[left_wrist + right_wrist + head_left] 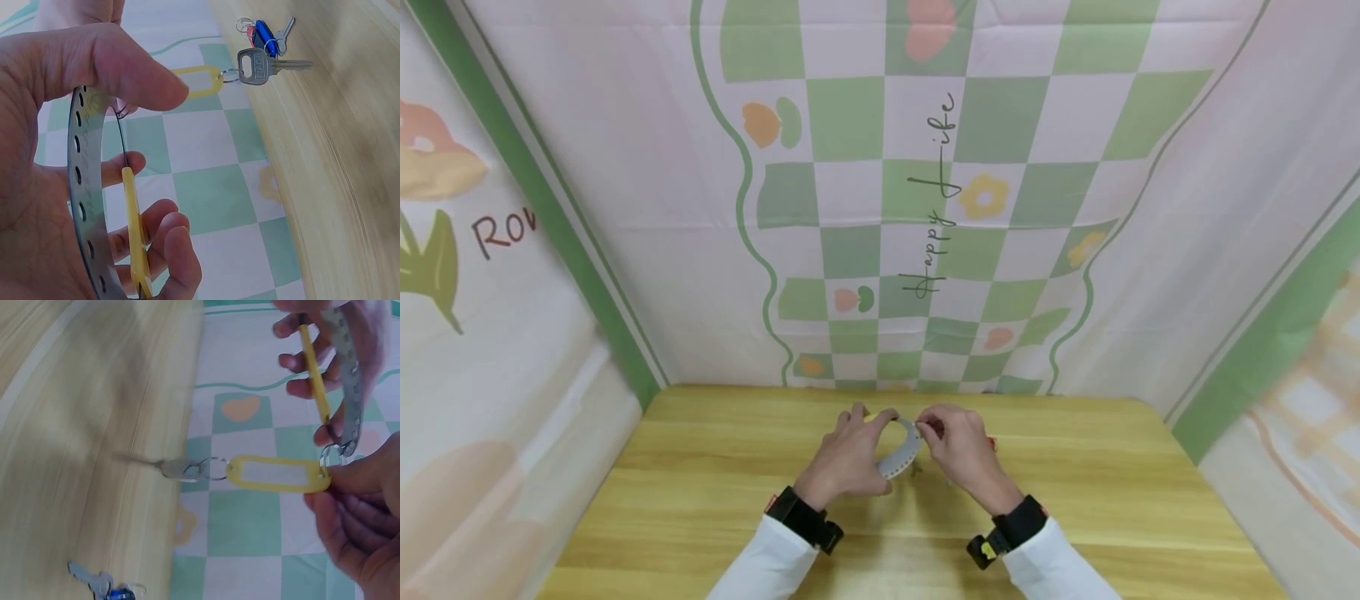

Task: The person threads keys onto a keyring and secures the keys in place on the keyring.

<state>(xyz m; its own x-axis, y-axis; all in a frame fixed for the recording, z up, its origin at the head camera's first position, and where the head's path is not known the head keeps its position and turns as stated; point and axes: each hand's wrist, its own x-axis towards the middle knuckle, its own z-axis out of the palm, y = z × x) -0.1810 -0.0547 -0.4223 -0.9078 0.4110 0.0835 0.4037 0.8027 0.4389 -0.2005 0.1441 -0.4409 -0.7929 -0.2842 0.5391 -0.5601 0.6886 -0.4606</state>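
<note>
My left hand (pixel 850 458) grips a curved grey metal band (pixel 901 454) with a row of holes. A yellow bar (pixel 133 225) runs opposite the band, fingers bent around it. Between the thumb and fingertips of my right hand (pixel 964 446) is one end of a yellow key tag (pixel 275 473) with a pale label. A small metal ring (pixel 325 456) at that end meets the tip of the grey band; whether it is threaded on cannot be told. From the tag's other end a silver key (pixel 254 67) hangs by a ring.
Another bunch of keys with a blue fob (pixel 265 37) and a red piece is by the wooden table (pixel 715 500), past my right hand. Behind the table's far edge rises a checkered green-and-white cloth (pixel 850 117). Printed cloth also stands on both sides.
</note>
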